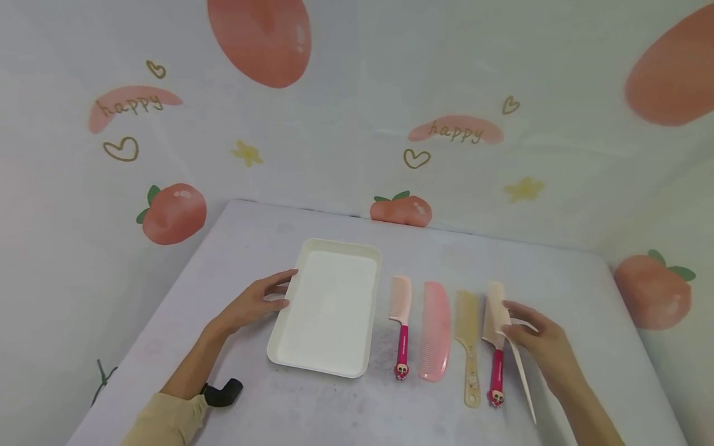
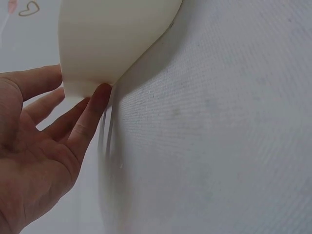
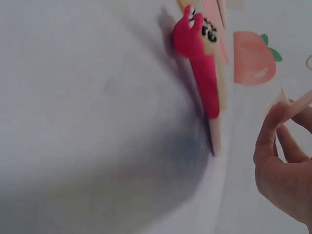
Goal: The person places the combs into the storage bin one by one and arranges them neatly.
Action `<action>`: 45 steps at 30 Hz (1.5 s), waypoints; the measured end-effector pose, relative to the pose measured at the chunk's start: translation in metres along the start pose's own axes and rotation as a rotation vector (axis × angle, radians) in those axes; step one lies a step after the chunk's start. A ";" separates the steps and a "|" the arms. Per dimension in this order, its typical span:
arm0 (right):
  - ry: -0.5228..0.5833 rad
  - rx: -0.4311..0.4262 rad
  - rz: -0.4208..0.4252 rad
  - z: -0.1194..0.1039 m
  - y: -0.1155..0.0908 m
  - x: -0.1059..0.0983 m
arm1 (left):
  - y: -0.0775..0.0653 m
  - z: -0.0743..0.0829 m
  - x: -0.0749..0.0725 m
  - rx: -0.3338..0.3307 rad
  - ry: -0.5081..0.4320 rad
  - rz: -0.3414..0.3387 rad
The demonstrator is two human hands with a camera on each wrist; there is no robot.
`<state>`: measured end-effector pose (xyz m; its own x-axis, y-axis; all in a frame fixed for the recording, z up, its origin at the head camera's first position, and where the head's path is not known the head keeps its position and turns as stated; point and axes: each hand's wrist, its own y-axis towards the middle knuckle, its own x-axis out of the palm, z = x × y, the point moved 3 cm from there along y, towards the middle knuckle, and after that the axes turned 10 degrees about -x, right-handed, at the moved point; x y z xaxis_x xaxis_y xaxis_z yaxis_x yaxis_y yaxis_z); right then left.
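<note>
My left hand (image 1: 253, 303) rests its straight fingers and thumb against the left side of a white rectangular tray (image 1: 369, 322). The left wrist view shows the fingertips (image 2: 101, 92) at the tray's outer wall. On the right, my right hand (image 1: 541, 334) pinches a pale pink rat-tail comb (image 1: 496, 300) between thumb and fingers, its thin tail pointing toward me. This comb is tilted over a comb with a magenta character handle (image 1: 498, 371) and partly hides its head. In the right wrist view the magenta handle (image 3: 204, 83) lies beside the hand.
Left of the held comb lie a beige handled comb (image 1: 468, 328), a wide pink comb (image 1: 436, 331) and another magenta-handled comb (image 1: 403, 341). All lie on a white-covered table (image 1: 334, 415). A white curtain with printed peaches (image 1: 334, 148) hangs behind.
</note>
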<state>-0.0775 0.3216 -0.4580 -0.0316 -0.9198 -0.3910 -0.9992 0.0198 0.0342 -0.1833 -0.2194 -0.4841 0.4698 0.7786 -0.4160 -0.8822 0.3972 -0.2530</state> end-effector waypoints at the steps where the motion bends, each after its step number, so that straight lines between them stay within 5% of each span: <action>1: 0.033 -0.017 -0.008 -0.003 0.001 0.003 | 0.000 0.000 0.000 0.000 -0.003 -0.003; 7: 0.178 -0.058 -0.058 -0.016 0.012 0.026 | 0.000 0.000 0.000 -0.001 0.004 0.001; 45: 0.412 -0.060 -0.151 -0.070 0.062 0.152 | -0.003 0.005 0.001 -0.016 0.035 0.022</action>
<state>-0.1427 0.1561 -0.4511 0.1385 -0.9904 0.0027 -0.9884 -0.1381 0.0635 -0.1801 -0.2175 -0.4792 0.4510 0.7697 -0.4518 -0.8920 0.3720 -0.2568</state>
